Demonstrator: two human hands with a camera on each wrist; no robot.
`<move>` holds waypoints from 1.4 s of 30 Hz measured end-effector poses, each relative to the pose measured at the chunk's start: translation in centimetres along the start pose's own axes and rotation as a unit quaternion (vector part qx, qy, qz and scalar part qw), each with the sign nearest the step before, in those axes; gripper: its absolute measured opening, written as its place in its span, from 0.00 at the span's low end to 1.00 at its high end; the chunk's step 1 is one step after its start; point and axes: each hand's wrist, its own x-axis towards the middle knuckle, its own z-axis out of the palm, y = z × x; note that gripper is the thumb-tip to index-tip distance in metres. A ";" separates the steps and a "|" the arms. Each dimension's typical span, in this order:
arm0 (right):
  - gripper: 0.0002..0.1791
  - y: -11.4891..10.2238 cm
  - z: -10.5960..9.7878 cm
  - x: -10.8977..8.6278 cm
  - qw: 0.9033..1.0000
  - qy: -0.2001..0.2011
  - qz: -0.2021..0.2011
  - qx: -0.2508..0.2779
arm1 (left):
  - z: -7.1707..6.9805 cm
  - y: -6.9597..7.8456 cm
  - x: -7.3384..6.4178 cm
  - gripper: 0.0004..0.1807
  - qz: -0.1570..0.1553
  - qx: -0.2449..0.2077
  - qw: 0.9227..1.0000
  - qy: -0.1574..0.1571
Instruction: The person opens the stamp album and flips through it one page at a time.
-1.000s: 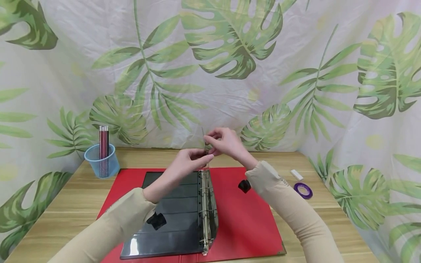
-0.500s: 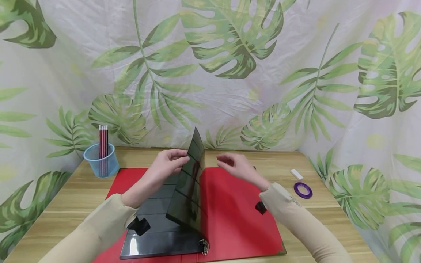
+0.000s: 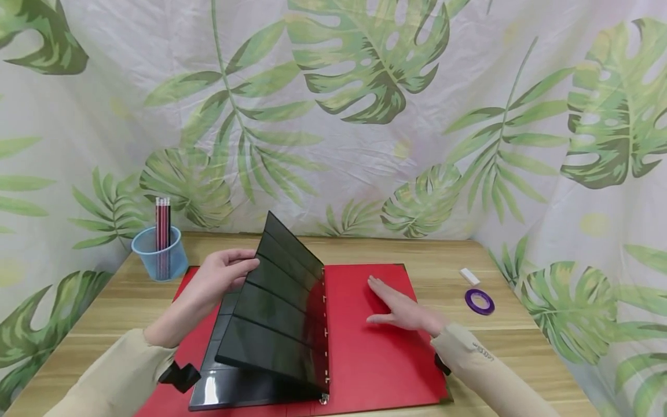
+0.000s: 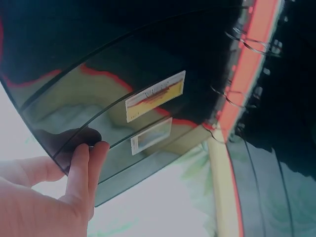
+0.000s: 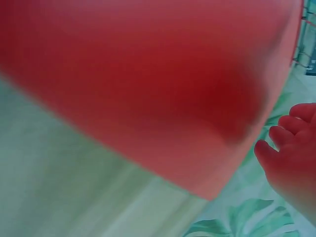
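A red ring binder lies spread on the table, its metal rings running down the spine. My left hand pinches the outer edge of black pocket pages, which stand tilted up over the left side. In the left wrist view, thumb and fingers grip the page near its corner. Two small picture stamps, a yellow one and a paler one, sit in its strips. Over the red right-hand cover, my right hand is held with straight fingers and holds nothing. More black pages lie flat underneath.
At the back left a blue mesh cup holds several pencils. Right of the binder are a white eraser and a purple tape roll on the wooden table. A leaf-print cloth hangs behind.
Both hands were together at the upright pages above the rings. They have parted: the left has swung the pages leftward, and the right has let go, moved right and straightened its fingers.
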 end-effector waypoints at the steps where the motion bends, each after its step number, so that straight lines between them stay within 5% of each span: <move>1: 0.53 0.2 0.2 -0.1 1.000 -0.004 0.003 -0.004 | -0.3 -0.4 -0.1 0.33 -0.004 -0.008 1.000 0.001; 10: 0.56 1.3 1.5 -0.4 0.999 -0.026 0.016 -0.026 | -3.1 -4.4 -0.9 0.34 -0.029 -0.066 0.997 0.012; 20: 0.56 1.8 1.9 -0.5 0.999 -0.022 0.010 -0.042 | -4.7 -9.3 -0.8 0.29 -0.067 -0.057 0.996 0.033; 27: 0.55 1.8 2.0 -0.6 0.999 -0.023 0.007 -0.047 | -5.2 -12.3 -0.4 0.31 -0.089 0.014 0.995 0.037; 34: 0.55 1.8 2.0 -0.5 0.999 -0.022 0.005 -0.050 | -5.1 -13.4 -0.1 0.27 -0.085 0.077 0.992 0.057; 38: 0.55 1.7 1.9 -0.5 0.999 -0.021 0.004 -0.050 | -4.9 -13.6 0.0 0.25 -0.068 0.146 0.984 0.077; 42: 0.56 1.8 1.9 -0.6 0.998 -0.020 0.004 -0.052 | -4.6 -13.7 -0.1 0.20 -0.020 0.220 0.970 0.097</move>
